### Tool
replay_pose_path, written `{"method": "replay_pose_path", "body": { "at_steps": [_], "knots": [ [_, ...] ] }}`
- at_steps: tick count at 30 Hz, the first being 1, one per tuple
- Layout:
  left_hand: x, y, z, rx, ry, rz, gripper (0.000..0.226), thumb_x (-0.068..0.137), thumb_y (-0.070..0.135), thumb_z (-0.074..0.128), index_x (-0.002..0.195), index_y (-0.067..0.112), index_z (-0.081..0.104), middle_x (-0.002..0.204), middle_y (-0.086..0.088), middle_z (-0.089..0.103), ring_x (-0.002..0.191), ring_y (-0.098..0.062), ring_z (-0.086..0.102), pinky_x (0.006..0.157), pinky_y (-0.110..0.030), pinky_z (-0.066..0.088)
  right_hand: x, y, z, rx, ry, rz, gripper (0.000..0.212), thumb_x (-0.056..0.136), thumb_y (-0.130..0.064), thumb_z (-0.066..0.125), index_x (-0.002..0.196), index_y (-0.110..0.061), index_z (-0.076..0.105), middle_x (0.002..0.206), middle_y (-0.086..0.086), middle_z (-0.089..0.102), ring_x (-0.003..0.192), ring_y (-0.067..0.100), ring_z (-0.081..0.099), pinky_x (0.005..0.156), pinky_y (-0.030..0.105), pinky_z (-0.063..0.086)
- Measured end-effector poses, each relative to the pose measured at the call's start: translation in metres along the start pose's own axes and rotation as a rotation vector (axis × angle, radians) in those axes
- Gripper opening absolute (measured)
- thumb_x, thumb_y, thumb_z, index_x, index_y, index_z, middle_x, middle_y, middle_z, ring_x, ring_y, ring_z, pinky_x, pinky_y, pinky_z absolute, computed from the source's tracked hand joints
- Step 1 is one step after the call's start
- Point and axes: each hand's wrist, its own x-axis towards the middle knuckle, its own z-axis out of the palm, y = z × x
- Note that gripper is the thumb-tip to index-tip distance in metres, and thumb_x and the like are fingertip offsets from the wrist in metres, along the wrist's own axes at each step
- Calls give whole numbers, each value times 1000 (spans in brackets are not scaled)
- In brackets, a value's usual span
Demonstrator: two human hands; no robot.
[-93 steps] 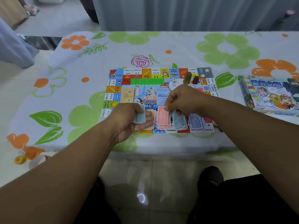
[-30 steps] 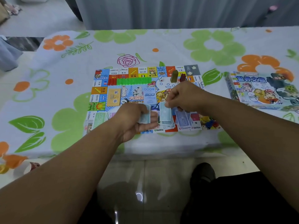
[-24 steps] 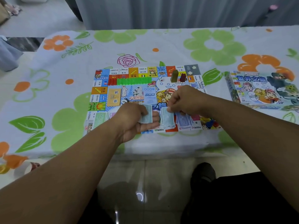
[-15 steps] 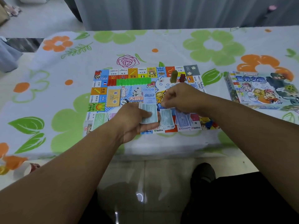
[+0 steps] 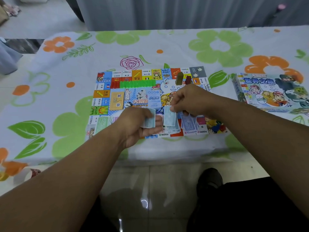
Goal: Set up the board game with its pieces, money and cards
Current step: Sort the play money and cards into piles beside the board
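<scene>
While the left hand point(image 5: 139, 125) curls round a small stack of pale-blue notes point(image 5: 149, 121) just above the near edge of the game board point(image 5: 102, 94), the right hand point(image 5: 189, 101) pinches a single pale-blue note point(image 5: 169, 115) between thumb and fingertips, holding it over a loose pale-blue pile point(image 5: 173, 128) on the board's near side. Both hands are close together but not touching. Just right of that pile lies a darker blue pile point(image 5: 189, 125), and near the board's near left corner a green pile point(image 5: 102, 123). The board lies flat on the desk point(image 5: 167, 44), which wears a flowered cloth. Along the board's far side stands a row of green houses point(image 5: 138, 83) with red houses point(image 5: 114, 84) at its left end; right of them are a white die point(image 5: 165, 81), an olive token point(image 5: 179, 78) and a dark red token point(image 5: 188, 79). A yellow card deck point(image 5: 117, 101) and a pale-blue card deck point(image 5: 154, 101) lie mid-board. Small coloured pawns point(image 5: 216, 127) cluster at the near right corner. The game box point(image 5: 270, 92) sits well apart to the right.
</scene>
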Motion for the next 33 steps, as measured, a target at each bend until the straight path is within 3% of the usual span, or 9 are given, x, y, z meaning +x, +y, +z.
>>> {"method": "replay_pose_path", "body": {
  "at_steps": [6, 11, 15, 17, 19, 22, 27, 33],
  "knots": [
    [1, -1, -1, -25, 0, -11, 25, 95, -1, 39, 114, -6, 56, 94, -22, 75, 85, -33, 75, 64, -41, 62, -2, 5, 2, -62, -63, 50, 6, 87, -9, 77, 88, -4, 74, 80, 26, 71, 56, 22, 57, 50, 28, 44],
    [1, -2, 0, -33, -25, -15, 27, 95, -9, 39, 111, -3, 60, 101, -23, 74, 92, -34, 74, 66, -40, 62, 0, 1, 4, -75, 43, 20, 10, 83, -4, 79, 90, -9, 73, 78, 2, 67, 68, 14, 60, 56, 24, 45],
    [1, -2, 0, -39, -34, 0, 28, 95, -12, 46, 113, 3, 63, 100, -19, 75, 90, -33, 75, 63, -38, 61, 0, -5, 6, -10, 41, -62, 8, 85, -12, 78, 91, -8, 74, 71, 0, 63, 50, 8, 51, 40, 18, 38],
    [1, -2, 0, -31, -38, 7, 27, 94, -11, 52, 112, 3, 64, 99, -16, 76, 88, -32, 75, 62, -36, 61, 0, -7, 8, 39, 0, -74, 13, 88, -21, 77, 89, -8, 74, 63, 3, 60, 48, 11, 48, 40, 21, 39],
    [0, -2, 0, -14, -54, 16, 26, 92, -10, 56, 113, 2, 66, 102, -15, 76, 89, -32, 75, 61, -32, 61, 0, -8, 11, 75, -39, -81, 20, 89, -27, 76, 89, -8, 73, 68, 8, 67, 48, 11, 51, 41, 23, 41],
    [-1, -2, 1, -6, -72, 22, 25, 92, -9, 58, 113, 1, 67, 103, -14, 76, 90, -31, 75, 60, -30, 60, 0, -7, 15, 85, -61, -88, 14, 88, -23, 77, 87, -10, 73, 59, -3, 67, 45, 7, 54, 41, 22, 41],
    [0, 1, 1, -36, -45, 1, 19, 94, -4, 57, 113, -2, 62, 99, -17, 76, 88, -36, 74, 60, -36, 62, 1, -5, 10, 53, -32, -66, 7, 86, -12, 77, 83, -8, 73, 54, -3, 62, 44, 7, 54, 40, 21, 41],
    [0, 1, -3, -34, -1, -1, 23, 97, -1, 41, 115, -4, 55, 97, -24, 74, 89, -36, 74, 74, -49, 62, -1, 2, 0, -5, -27, 31, 9, 88, -9, 75, 79, -9, 74, 59, 0, 67, 49, 12, 54, 43, 24, 41]
  ]
}}
